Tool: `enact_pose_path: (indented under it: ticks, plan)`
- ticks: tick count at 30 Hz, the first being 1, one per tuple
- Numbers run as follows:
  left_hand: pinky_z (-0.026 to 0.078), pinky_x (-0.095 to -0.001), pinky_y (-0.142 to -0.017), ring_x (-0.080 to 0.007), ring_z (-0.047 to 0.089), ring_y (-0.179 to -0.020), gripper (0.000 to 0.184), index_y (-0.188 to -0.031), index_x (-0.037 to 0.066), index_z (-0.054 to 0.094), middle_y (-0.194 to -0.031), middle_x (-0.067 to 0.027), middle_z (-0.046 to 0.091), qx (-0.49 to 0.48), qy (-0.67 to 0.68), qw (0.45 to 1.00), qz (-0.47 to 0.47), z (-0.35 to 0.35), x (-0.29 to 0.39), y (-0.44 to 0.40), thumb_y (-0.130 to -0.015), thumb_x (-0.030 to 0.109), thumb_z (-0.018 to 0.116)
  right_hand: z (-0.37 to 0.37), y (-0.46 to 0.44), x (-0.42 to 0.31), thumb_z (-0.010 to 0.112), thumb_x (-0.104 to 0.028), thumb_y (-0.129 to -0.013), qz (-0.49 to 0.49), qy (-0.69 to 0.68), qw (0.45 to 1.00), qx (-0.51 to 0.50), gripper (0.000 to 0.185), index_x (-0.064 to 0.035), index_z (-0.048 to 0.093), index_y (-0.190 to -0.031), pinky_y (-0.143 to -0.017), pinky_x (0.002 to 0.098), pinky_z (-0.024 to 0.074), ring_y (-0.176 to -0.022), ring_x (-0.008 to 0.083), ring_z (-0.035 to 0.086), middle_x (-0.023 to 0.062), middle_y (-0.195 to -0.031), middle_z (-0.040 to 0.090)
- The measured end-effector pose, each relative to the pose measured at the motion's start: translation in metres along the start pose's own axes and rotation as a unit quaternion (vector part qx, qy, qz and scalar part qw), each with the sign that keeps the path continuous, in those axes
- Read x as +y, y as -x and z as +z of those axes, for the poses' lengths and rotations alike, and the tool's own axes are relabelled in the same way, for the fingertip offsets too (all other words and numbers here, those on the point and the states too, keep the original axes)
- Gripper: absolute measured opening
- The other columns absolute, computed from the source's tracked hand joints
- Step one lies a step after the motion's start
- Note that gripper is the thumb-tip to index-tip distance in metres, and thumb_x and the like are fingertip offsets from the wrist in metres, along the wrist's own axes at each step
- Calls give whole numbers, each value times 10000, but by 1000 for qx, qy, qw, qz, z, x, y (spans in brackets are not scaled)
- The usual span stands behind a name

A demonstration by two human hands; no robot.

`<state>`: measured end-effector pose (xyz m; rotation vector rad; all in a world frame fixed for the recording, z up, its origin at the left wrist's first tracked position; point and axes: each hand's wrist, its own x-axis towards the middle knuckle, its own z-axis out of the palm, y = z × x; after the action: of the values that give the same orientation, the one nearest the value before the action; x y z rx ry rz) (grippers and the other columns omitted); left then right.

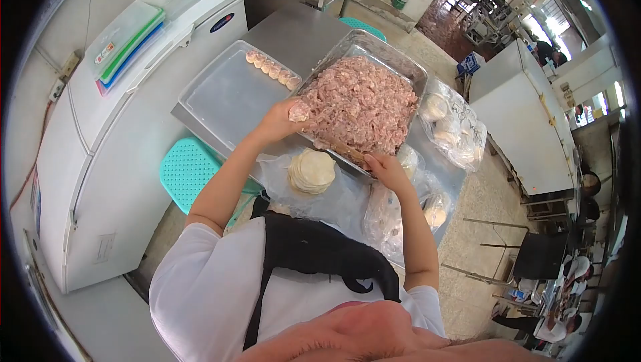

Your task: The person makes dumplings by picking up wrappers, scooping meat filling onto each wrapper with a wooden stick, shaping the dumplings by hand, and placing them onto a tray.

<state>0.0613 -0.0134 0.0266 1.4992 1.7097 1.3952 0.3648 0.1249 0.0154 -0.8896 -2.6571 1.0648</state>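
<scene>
My left hand (282, 121) is closed around a small meat-filled dumpling (299, 111), its pink filling facing up, at the left edge of a deep metal pan. Ground meat mixture (360, 101) is heaped in that metal pan (418, 68). At the pan's near edge, my right hand (387, 169) grips a flat brown spatula (348, 153), whose far end lies against the meat. Between my forearms, a stack of round dough wrappers (311, 171) rests on a plastic sheet (348, 195). Finished dumplings (272, 70) line the far edge of a shallow tray (224, 98).
Plastic bags of pale rounds (454, 125) lie right of the pan, with another bag (384, 218) nearer me. A turquoise stool (189, 171) stands left of the table. A white chest freezer (127, 135) fills the left side. People and equipment show far right.
</scene>
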Motion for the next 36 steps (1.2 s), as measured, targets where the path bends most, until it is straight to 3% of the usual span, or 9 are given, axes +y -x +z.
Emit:
enact_pose_path:
  ticks: [5, 7, 10, 12, 16, 22, 28, 30, 36]
  plan:
    - [493, -278, -771, -111, 609, -837, 245, -926, 64, 680, -906, -15, 677, -24, -16, 1000, 11, 21, 15, -4, -779, 204, 817, -29, 5, -19, 583, -319, -955, 65, -86, 994, 5, 310, -34, 690, -1012, -684, 332, 486, -683, 275, 605, 103, -732, 638]
    - [492, -275, -772, -111, 612, -841, 236, -934, 65, 679, -905, -16, 677, -9, -32, 998, 55, 29, 24, -8, -787, 196, 809, -35, 9, -46, 592, -272, -951, -147, -35, 979, 138, 252, -59, 686, -1047, -682, 352, 492, -738, 263, 620, 91, -840, 659]
    - [493, -266, -753, -103, 611, -817, 249, -973, 61, 677, -894, -9, 683, -40, 39, 998, 18, 28, 26, -17, -798, 190, 799, -40, 21, -65, 620, -201, -926, -101, 93, 964, 227, 155, -97, 691, -1017, -624, 346, 478, -729, 250, 606, 74, -864, 636]
    - [491, -259, -735, -89, 602, -800, 265, -999, 53, 674, -887, -4, 686, -9, 115, 987, -108, 19, 27, -19, -807, 192, 793, -32, 30, -62, 616, -212, -918, -93, 180, 958, 202, 157, -113, 677, -1023, -644, 372, 498, -789, 262, 618, 80, -860, 622]
    - [492, -255, -739, -80, 597, -811, 260, -1005, 44, 674, -895, -1, 687, 59, 109, 990, -59, 15, 31, -12, -815, 180, 787, 8, 22, -40, 620, -233, -897, -208, 311, 910, 179, 152, -131, 656, -1004, -660, 401, 529, -833, 288, 626, 77, -842, 595]
    - [504, -312, -836, -132, 629, -911, 377, -1056, 33, 668, -998, -58, 703, 40, 72, 995, -51, 16, 15, -2, -790, 260, 810, 6, 21, -28, 602, -263, -914, -79, 304, 938, 147, 163, -112, 658, -936, -629, 423, 518, -745, 319, 647, 111, -800, 637]
    - [498, -347, -850, -226, 647, -898, 348, -1012, 43, 666, -958, -99, 696, 27, 3, 998, -55, 10, 6, 5, -784, 273, 793, 7, 15, -31, 532, -332, -953, -86, 320, 937, 114, 282, -81, 616, -854, -638, 441, 530, -756, 318, 669, 120, -812, 667]
    - [500, -370, -829, -280, 652, -886, 338, -982, 46, 662, -941, -134, 688, -149, -21, 986, -75, 2, -9, 10, -772, 281, 784, -2, 24, -39, 527, -337, -958, -50, 328, 937, 111, 298, -79, 613, -835, -621, 453, 522, -725, 330, 662, 133, -776, 664]
    - [490, -382, -833, -290, 650, -923, 382, -995, 50, 647, -960, -157, 686, -273, -77, 956, -73, 22, -29, 25, -766, 326, 779, 3, 18, -62, 487, -371, -978, 23, 352, 935, 37, 370, -61, 610, -818, -603, 479, 509, -687, 343, 654, 160, -727, 663]
